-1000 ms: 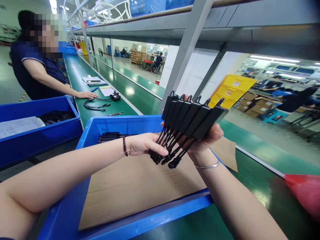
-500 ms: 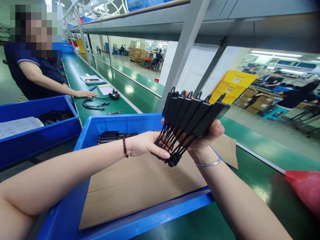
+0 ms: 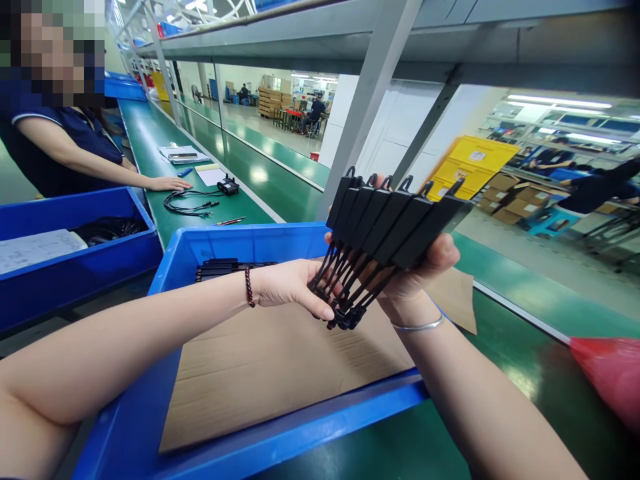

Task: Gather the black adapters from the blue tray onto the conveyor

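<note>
Several flat black modules with cables (image 3: 387,223) are fanned side by side above a blue bin (image 3: 260,241). My right hand (image 3: 420,270) grips the row from behind, its thumb at the right edge. Lower down, my left hand (image 3: 300,290) is closed around the cable ends, where small black connectors (image 3: 350,317) bunch together; some of its fingers are hidden behind the cables. A cardboard sheet (image 3: 280,373) lies in the bin beneath my hands. At the bin's far left, more black modules (image 3: 217,268) rest partly behind my left wrist.
To the left stands another blue bin (image 3: 65,283) with papers and black cables. A co-worker's hand (image 3: 173,183) rests on the green bench near a cabled black device (image 3: 229,186). A metal post (image 3: 373,100) rises behind my hands. A red bag (image 3: 610,373) sits at right.
The fanned modules and my right hand have shifted slightly right, and the fan is a little wider. My left hand stays at the connector end. The view has turned slightly.
</note>
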A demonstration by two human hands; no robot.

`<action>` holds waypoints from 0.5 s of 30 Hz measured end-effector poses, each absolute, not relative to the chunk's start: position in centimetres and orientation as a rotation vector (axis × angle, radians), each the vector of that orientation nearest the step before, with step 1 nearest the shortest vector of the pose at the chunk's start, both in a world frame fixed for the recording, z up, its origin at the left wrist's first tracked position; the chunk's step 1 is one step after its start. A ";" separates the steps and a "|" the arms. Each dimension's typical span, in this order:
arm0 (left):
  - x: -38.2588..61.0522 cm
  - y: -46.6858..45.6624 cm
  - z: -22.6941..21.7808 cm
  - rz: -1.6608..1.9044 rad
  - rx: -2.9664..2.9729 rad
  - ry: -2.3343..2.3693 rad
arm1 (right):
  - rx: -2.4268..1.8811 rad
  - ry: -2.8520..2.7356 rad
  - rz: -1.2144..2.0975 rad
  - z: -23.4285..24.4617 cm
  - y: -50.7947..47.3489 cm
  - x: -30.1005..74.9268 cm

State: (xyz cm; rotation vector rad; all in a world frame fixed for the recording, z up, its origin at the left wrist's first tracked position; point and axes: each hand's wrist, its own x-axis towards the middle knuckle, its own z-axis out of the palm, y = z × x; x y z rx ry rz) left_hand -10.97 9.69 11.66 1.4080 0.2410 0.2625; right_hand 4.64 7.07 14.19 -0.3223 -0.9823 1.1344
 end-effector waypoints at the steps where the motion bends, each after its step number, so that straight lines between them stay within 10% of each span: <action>1: -11.0 9.7 11.7 0.255 1.424 0.231 | -0.314 -0.999 1.156 14.2 7.1 4.6; 15: -11.0 9.5 12.1 0.211 1.447 0.159 | -0.372 -1.132 1.209 13.7 7.0 5.1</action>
